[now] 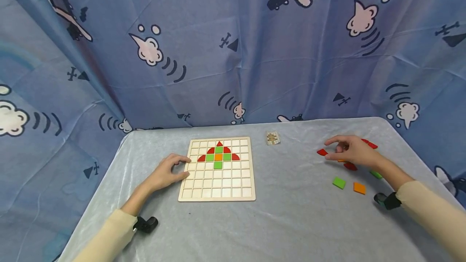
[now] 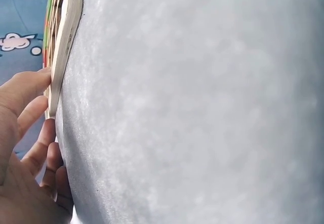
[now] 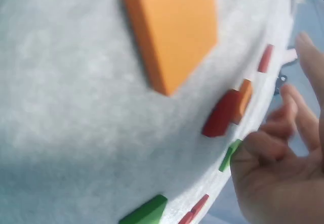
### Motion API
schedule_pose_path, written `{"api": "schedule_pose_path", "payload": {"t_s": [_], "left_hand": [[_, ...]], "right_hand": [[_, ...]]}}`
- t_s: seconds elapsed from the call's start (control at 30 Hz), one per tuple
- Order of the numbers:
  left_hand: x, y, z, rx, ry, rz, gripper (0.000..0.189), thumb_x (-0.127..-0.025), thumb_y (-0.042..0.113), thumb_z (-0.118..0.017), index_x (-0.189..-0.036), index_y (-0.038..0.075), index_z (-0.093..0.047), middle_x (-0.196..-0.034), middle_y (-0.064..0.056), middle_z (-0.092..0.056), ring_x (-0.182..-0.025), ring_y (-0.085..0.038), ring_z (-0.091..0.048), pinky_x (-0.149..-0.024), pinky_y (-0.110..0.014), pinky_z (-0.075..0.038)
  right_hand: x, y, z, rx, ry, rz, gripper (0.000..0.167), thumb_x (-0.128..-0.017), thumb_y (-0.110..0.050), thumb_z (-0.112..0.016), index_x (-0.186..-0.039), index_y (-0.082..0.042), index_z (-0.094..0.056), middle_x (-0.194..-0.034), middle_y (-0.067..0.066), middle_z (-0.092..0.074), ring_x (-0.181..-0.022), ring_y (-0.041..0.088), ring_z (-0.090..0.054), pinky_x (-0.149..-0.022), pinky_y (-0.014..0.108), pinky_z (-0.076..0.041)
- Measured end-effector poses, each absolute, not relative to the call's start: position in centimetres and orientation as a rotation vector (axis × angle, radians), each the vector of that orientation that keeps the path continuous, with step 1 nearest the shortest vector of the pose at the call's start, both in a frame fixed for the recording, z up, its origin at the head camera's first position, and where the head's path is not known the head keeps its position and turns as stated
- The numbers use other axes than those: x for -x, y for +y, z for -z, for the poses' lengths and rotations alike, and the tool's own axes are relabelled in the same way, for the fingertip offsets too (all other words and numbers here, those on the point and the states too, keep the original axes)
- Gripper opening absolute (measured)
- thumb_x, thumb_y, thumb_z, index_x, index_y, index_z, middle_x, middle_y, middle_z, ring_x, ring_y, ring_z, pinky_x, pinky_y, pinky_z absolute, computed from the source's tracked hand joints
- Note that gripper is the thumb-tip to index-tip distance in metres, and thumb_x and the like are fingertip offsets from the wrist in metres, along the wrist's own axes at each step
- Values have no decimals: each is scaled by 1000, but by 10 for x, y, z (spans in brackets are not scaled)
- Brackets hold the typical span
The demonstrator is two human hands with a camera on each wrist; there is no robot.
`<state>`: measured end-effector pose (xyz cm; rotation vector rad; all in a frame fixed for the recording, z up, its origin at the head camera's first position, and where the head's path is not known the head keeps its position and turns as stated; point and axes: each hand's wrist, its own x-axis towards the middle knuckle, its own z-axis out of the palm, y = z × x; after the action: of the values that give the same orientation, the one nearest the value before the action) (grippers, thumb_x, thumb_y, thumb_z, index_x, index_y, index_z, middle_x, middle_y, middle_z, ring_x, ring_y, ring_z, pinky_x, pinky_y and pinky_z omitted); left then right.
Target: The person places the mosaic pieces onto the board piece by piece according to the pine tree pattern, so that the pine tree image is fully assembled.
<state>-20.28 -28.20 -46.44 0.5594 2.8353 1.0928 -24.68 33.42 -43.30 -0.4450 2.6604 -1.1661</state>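
My left hand (image 1: 165,174) touches the left edge of a wooden grid board (image 1: 221,193), its index finger and thumb spread along the rim. In the left wrist view, the fingers of this hand (image 2: 25,133) meet the board's side (image 2: 68,37). Red, green and orange tiles form a tree-like shape on the upper grid, with an orange square (image 1: 218,157) in its middle. Off to the right, my right hand (image 1: 354,151) hovers over loose tiles, thumb and index finger apart with nothing between them. A red tile (image 1: 322,152) lies just beside the thumb tip.
Around the right hand lie a green square (image 1: 339,182), an orange square (image 1: 359,188), a dark red tile (image 1: 350,166) and more red pieces (image 1: 369,144). A small patterned card (image 1: 272,138) sits right of the board. Behind the grey-covered table (image 1: 284,229) hangs a blue curtain (image 1: 204,51).
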Motion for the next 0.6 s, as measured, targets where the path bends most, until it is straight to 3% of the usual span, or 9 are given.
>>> {"api": "schedule_pose_path", "payload": {"t_s": [0.23,0.6], "left_hand": [[202,-281,462,-550,2825,-1094,39,-90,19,-80,-126,11,-68,-127,-12,-58,-112,-34,-52,-95,-55,-41],[202,-281,461,-532,2818,-1092,38,-91,20,-80,-126,12,-68,-128,-12,-57,-113,-34,-52,-95,-55,-40]], "right_hand": [[251,329,441,464,2765,1079,54,-78,-28,-90,-120,0,-70,-63,2,-42,-48,17,-35,-43,27,-29],[255,319,448,502,2819,975,36,-81,-20,-88,-110,-3,-76,-63,-1,-45,-54,19,-42,-47,26,-31]]}}
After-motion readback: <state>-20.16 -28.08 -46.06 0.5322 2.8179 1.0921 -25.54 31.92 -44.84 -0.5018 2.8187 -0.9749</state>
